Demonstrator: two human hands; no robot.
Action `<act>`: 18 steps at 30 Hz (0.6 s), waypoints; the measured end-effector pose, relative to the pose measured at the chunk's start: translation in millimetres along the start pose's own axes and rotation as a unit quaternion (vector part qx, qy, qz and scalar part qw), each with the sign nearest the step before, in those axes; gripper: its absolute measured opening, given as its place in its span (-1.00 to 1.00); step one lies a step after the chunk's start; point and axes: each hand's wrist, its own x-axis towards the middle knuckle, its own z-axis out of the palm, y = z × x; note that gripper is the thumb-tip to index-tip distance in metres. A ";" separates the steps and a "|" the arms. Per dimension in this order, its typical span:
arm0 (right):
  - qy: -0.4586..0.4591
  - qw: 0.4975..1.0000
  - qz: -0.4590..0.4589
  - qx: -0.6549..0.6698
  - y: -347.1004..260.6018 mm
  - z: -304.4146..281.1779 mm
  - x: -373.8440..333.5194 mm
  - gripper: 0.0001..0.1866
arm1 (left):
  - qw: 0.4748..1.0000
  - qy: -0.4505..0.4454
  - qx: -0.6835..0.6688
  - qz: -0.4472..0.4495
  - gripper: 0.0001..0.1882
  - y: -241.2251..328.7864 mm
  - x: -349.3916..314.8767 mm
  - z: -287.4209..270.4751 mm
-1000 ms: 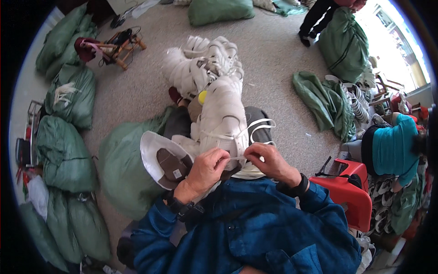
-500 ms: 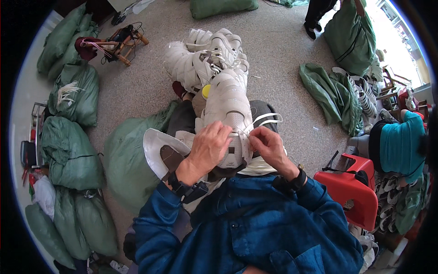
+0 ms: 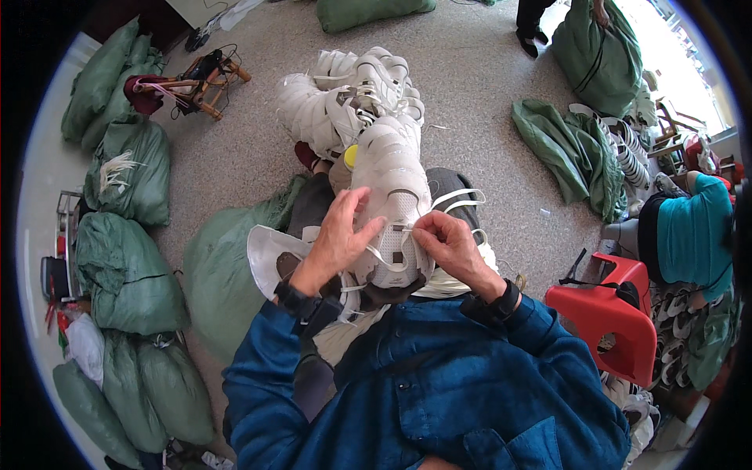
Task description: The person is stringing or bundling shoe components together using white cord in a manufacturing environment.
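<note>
On my lap rests a white shoe upper (image 3: 392,274) with a perforated tongue, at the near end of a long nested stack of white uppers (image 3: 385,160). My right hand (image 3: 453,247) pinches a white shoelace (image 3: 464,197) at the right edge of the tongue; its loops stick out beyond the fingers. Left of the tongue, my left hand (image 3: 333,239) has its thumb and fingers apart and holds nothing. A lace loop lies just beside its thumb. Below the upper, a bundle of pale laces (image 3: 445,287) shows partly.
A green sack (image 3: 227,266) lies against my left side, with more green sacks (image 3: 125,274) along the left wall. To my right stands a red plastic stool (image 3: 615,313). A person in a teal top (image 3: 693,231) is beyond it; another person (image 3: 533,23) stands farther off.
My left hand has come off the lace and moved left, its fingers spreading. My right hand has shifted slightly left and down, with the lace still pinched.
</note>
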 end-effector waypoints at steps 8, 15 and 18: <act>0.005 1.000 -0.005 0.002 10.1 0.0 -4.4 -0.86 | 0.899 -0.217 -0.300 -0.234 -0.63 -6.1 21.9 -2.8; 0.033 0.997 -0.049 -0.052 -1.0 4.9 -6.7 -0.87 | 0.891 -0.073 -0.407 -0.186 -0.57 20.8 -0.9 -2.5; 0.039 0.996 -0.064 -0.057 0.8 6.9 -6.2 -0.87 | 0.945 -0.146 -0.285 -0.074 -0.54 26.0 -4.0 -9.9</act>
